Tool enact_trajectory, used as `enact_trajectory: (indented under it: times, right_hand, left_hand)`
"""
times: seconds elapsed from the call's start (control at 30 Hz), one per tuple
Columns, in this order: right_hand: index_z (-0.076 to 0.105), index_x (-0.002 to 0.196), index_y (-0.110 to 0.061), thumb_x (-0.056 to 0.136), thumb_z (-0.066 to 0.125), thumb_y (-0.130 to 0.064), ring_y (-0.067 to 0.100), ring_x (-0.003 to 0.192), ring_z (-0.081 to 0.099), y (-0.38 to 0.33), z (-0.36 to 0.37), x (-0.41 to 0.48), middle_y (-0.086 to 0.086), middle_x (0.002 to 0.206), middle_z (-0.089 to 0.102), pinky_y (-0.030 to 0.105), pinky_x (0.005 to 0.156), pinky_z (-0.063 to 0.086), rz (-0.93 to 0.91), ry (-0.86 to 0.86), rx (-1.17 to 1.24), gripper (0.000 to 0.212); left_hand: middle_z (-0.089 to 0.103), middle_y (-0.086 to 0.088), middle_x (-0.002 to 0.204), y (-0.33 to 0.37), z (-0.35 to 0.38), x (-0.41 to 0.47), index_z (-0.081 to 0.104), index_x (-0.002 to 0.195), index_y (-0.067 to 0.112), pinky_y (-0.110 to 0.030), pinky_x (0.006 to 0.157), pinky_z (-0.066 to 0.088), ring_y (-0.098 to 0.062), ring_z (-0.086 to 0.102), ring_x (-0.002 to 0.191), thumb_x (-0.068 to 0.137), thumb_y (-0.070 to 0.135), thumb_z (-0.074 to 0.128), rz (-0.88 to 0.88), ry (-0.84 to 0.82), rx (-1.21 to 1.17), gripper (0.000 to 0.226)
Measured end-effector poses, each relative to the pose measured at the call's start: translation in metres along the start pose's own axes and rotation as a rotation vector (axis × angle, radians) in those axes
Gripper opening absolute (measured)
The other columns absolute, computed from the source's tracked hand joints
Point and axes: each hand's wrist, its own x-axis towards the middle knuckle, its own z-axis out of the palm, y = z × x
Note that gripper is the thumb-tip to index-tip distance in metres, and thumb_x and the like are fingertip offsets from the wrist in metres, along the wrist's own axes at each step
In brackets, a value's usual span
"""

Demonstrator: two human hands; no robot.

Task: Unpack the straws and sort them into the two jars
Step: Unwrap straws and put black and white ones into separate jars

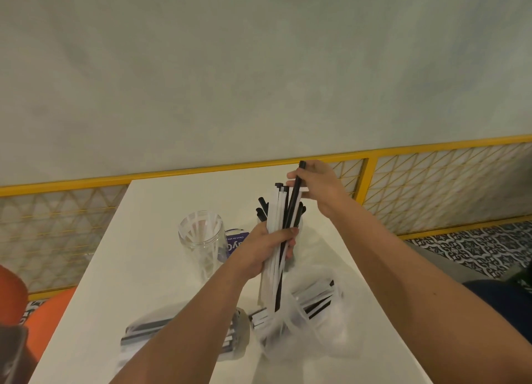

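My left hand (pixel 266 246) grips an upright bundle of wrapped straws (pixel 277 225), white and black, above the white table (pixel 149 257). My right hand (pixel 322 189) pinches the top of one black straw (pixel 294 199) that rises higher than the rest of the bundle. A clear glass jar (pixel 201 241) with several white straws inside stands left of the bundle. Behind the bundle, black straws (pixel 262 209) stick up from a second jar that my left hand mostly hides. Clear plastic bags (pixel 313 308) holding more wrapped straws lie near the front edge.
A small purple-labelled container (pixel 236 241) stands between the jars. Another bag of straws (pixel 149 330) lies front left under my left forearm. A yellow-framed lattice railing (pixel 431 182) runs behind the table. An orange seat (pixel 43 308) is at the left.
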Motion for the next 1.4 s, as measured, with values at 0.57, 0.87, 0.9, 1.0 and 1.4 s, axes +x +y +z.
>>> enact_trajectory:
  times: [0.57,0.87,0.9,1.0,1.4]
  right_hand:
    - [0.057,0.095,-0.012,0.093,0.053,-0.013,0.006,0.044,0.032,-0.020,-0.004,0.008,0.000,0.063,0.044,0.017,0.037,0.024,-0.107,0.041,0.276,0.004]
    - [0.059,0.089,-0.006,0.091,0.056,-0.019,0.008,0.049,0.034,0.006,0.019,0.002,0.003,0.077,0.052,0.015,0.036,0.025,0.099,-0.322,-0.134,0.014]
    - [0.059,0.086,-0.006,0.091,0.057,-0.020,0.009,0.050,0.033,0.005,0.020,0.000,0.001,0.073,0.052,0.015,0.036,0.025,0.084,-0.326,-0.163,0.016]
    - [0.056,0.074,-0.009,0.090,0.059,-0.020,0.010,0.050,0.031,0.003,0.026,0.000,-0.001,0.061,0.044,0.017,0.038,0.024,0.040,-0.287,-0.257,0.020]
    - [0.055,0.083,-0.007,0.087,0.065,-0.025,0.010,0.048,0.033,-0.004,0.040,0.009,0.001,0.062,0.040,0.018,0.037,0.028,0.137,-0.149,-0.064,0.021]
  left_hand:
    - [0.044,-0.001,0.053,0.003,-0.027,-0.003,0.055,0.068,0.011,-0.023,0.048,0.042,-0.013,0.043,0.044,0.088,0.001,0.058,0.024,0.029,0.018,0.023]
    - [0.044,-0.003,0.055,0.010,-0.028,-0.006,0.052,0.071,0.009,-0.023,0.046,0.038,-0.012,0.040,0.042,0.090,-0.001,0.052,0.016,0.009,0.006,0.021]
    - [0.044,-0.004,0.055,0.010,-0.028,-0.007,0.052,0.071,0.009,-0.022,0.046,0.038,-0.013,0.040,0.041,0.090,-0.001,0.051,0.015,0.011,0.021,0.021]
    - [0.045,-0.004,0.056,0.011,-0.027,-0.008,0.054,0.075,0.009,-0.023,0.045,0.039,-0.013,0.040,0.041,0.090,0.001,0.052,0.024,0.021,0.016,0.018]
    - [0.067,-0.012,0.069,0.018,-0.028,-0.011,0.059,0.107,0.003,-0.024,0.044,0.044,-0.015,0.050,0.042,0.089,0.002,0.055,0.122,0.132,-0.016,0.019]
